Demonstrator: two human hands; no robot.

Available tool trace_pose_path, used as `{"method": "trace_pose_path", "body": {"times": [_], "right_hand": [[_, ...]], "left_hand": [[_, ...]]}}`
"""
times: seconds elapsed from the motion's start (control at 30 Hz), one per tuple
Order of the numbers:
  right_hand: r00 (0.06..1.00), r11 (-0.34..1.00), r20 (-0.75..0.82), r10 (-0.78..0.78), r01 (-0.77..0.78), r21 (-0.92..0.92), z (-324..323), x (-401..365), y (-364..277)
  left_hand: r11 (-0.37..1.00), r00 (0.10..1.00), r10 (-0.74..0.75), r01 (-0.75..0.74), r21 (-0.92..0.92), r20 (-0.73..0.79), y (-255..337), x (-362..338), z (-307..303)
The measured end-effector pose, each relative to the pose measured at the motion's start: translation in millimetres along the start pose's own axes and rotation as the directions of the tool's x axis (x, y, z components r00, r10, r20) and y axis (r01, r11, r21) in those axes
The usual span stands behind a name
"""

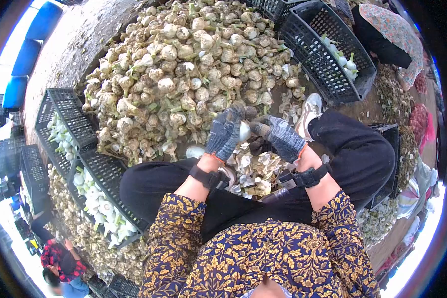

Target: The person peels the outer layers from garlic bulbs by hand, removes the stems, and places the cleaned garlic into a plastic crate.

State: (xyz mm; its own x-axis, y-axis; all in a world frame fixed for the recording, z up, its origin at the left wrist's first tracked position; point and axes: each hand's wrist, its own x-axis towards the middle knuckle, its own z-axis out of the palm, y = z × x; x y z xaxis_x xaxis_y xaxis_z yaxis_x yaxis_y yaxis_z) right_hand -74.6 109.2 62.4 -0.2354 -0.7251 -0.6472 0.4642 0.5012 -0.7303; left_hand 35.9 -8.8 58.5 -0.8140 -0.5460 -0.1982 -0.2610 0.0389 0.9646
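My left hand (pixel 224 133), in a grey knit glove with dark fingertips, is closed on a white garlic bulb (pixel 244 131). From the other side, the gloved fingers of my right hand (pixel 279 135) are curled against the same bulb, partly hiding it. The bulb looks clean and pale. Beyond my hands rises a big heap of dirty, unpeeled garlic (pixel 184 74) with stems. Loose garlic skins (pixel 257 171) lie below my hands, between my legs. By my left knee sits a pale rounded object (pixel 195 151), perhaps another bulb.
Black plastic crates with cleaned white garlic stand at the left (pixel 104 171) and upper left (pixel 67 116). Another crate (pixel 328 52) holding some bulbs is at the upper right. One person (pixel 64 263) is at the lower left, another (pixel 390 39) at the upper right. Blue barrels (pixel 27 57) line the far left.
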Motion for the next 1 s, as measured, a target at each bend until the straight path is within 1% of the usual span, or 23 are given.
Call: {"method": "trace_pose_path", "body": {"times": [0.07,0.13,0.17,0.2,0.23,0.27,0.3,0.33,0.37,0.47,0.53,0.57,0.63,0.67,0.73,0.77,0.8,0.83,0.87,0.9,0.93,0.97,1.0], "right_hand": [[1.000,1.000,0.022,-0.016,0.016,0.023,-5,0,3],[0.992,0.960,0.015,-0.124,0.124,-0.250,-15,11,19],[0.992,0.960,0.005,-0.127,0.124,-0.252,-12,12,22],[0.986,0.945,-0.033,-0.165,0.148,-0.291,-7,12,23],[0.973,0.926,-0.094,-0.209,0.166,-0.340,-8,9,21],[0.892,0.680,-0.018,-0.452,0.331,-0.654,-13,5,20],[0.786,0.310,0.140,-0.602,0.391,-0.867,-16,2,18],[0.919,0.697,-0.012,-0.394,0.291,-0.655,-6,-6,3],[0.989,0.945,-0.054,-0.140,0.117,-0.307,4,-12,-12],[0.968,0.966,-0.149,-0.204,0.174,-0.191,0,-3,10],[0.962,0.876,-0.101,-0.253,0.183,-0.446,-2,-7,4],[0.962,0.878,-0.105,-0.252,0.182,-0.443,-3,-5,7],[0.904,0.638,-0.134,-0.407,0.176,-0.750,-5,0,15],[0.898,0.715,-0.163,-0.408,0.203,-0.669,-4,-2,13],[0.857,0.740,-0.219,-0.467,0.243,-0.627,-2,-8,10],[0.813,0.760,-0.269,-0.516,0.289,-0.581,2,-8,11],[0.720,0.689,-0.302,-0.625,0.327,-0.647,2,-2,18],[0.725,0.731,-0.317,-0.611,0.363,-0.577,3,-1,18],[0.664,0.657,-0.342,-0.665,0.302,-0.691,0,6,25],[0.661,0.707,-0.368,-0.654,0.363,-0.607,1,6,25],[0.725,0.804,-0.385,-0.571,0.401,-0.439,-1,6,27],[0.677,0.729,-0.329,-0.658,0.464,-0.503,-3,11,28],[0.696,0.764,-0.344,-0.630,0.479,-0.432,-3,11,30]], "left_hand": [[1.000,0.999,-0.018,0.018,-0.017,0.027,-6,2,1],[0.999,0.998,-0.033,0.035,-0.033,0.057,-22,3,2],[0.949,0.990,0.138,-0.135,0.285,0.009,-37,0,1],[0.777,0.946,0.324,-0.280,0.564,0.024,-28,0,1],[0.840,0.915,0.402,-0.381,0.385,0.027,-16,-3,1],[0.777,0.893,0.450,-0.404,0.482,0.022,-63,2,6],[0.789,0.944,0.319,-0.311,0.530,0.081,-29,1,4],[0.928,0.962,0.272,-0.271,0.256,0.034,-25,0,5],[0.992,0.991,0.126,-0.127,-0.020,-0.053,-19,0,14],[0.974,0.977,0.210,-0.206,0.097,-0.026,-22,1,15],[0.997,0.994,0.052,-0.046,0.069,-0.092,-29,0,15],[0.997,0.995,0.052,-0.046,0.070,-0.087,-33,1,13],[0.911,0.997,-0.014,0.042,0.411,-0.072,-37,4,11],[0.909,0.997,-0.017,0.046,0.414,-0.074,-31,3,12],[0.907,0.957,-0.273,0.291,0.303,-0.101,-15,4,14],[0.888,0.997,-0.041,0.070,0.454,-0.072,-32,6,15],[0.911,0.999,-0.013,-0.001,0.413,0.030,-33,3,12],[0.987,0.996,0.092,-0.093,0.132,0.019,-29,8,15],[0.964,0.993,0.099,-0.079,0.254,-0.067,-11,4,18],[0.969,0.976,0.181,-0.156,0.191,-0.119,-18,3,21],[0.988,0.995,-0.069,0.077,0.132,-0.068,-14,5,17],[0.997,0.994,-0.053,0.047,-0.058,-0.099,-15,8,18],[0.964,0.978,-0.199,0.185,-0.191,-0.056,-15,8,18]]}}
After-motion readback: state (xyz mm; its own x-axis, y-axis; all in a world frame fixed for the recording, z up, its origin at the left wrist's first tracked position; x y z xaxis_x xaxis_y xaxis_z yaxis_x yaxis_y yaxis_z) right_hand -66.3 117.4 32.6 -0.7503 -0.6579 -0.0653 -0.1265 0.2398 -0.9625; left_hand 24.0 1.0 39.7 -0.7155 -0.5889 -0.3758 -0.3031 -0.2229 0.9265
